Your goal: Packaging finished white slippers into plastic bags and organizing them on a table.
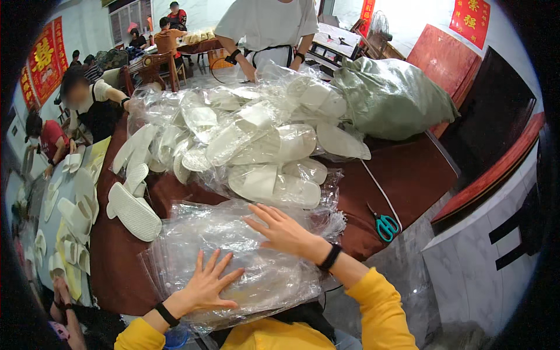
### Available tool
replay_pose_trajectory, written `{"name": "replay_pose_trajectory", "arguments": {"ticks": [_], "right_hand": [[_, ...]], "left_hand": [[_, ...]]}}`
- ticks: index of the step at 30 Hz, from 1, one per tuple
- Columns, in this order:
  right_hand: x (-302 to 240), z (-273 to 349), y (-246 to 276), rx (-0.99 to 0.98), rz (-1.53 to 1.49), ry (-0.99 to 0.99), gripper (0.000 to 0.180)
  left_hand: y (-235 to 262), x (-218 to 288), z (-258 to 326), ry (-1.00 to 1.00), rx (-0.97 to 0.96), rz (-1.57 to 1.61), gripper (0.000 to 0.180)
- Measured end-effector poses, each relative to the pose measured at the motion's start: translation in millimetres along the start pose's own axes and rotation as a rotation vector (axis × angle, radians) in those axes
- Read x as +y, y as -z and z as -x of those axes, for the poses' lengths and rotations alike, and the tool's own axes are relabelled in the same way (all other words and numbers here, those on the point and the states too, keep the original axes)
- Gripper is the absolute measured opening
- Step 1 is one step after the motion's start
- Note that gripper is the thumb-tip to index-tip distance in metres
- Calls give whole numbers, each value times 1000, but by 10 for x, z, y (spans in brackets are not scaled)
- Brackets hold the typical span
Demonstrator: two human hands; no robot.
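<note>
Head view, left hand (208, 282), right hand (286, 233), splayed over bags (271, 279)

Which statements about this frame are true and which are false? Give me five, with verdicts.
1. The left hand lies with fingers spread on the flat clear plastic bags. True.
2. The right hand grips the teal-handled scissors. False: they lie on the brown table covering, apart from it.
3. White open-toed slippers, many in clear plastic, are piled beyond the flat bags. True.
4. The shiny grey-green sack is left of the slippers. False: it is at their right.
5. Each of the person's wrists wears a black band. True.
</note>
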State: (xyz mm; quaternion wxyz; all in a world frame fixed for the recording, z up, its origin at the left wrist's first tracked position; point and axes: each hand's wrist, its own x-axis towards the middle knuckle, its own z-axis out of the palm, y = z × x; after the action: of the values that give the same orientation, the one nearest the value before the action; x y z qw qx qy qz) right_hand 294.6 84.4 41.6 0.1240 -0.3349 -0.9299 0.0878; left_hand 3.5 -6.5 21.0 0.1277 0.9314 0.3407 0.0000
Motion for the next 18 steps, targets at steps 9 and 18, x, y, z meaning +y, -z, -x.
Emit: {"name": "replay_pose_trajectory", "arguments": {"ticks": [9, 18], "right_hand": [[-453, 792, -42, -197, 22, -126, 76], [-430, 663, -215, -214, 5, -55, 76]], "left_hand": [[176, 136, -46, -13, -20, -72, 93], [66, 1120, 346, 336, -31, -68, 79]]}}
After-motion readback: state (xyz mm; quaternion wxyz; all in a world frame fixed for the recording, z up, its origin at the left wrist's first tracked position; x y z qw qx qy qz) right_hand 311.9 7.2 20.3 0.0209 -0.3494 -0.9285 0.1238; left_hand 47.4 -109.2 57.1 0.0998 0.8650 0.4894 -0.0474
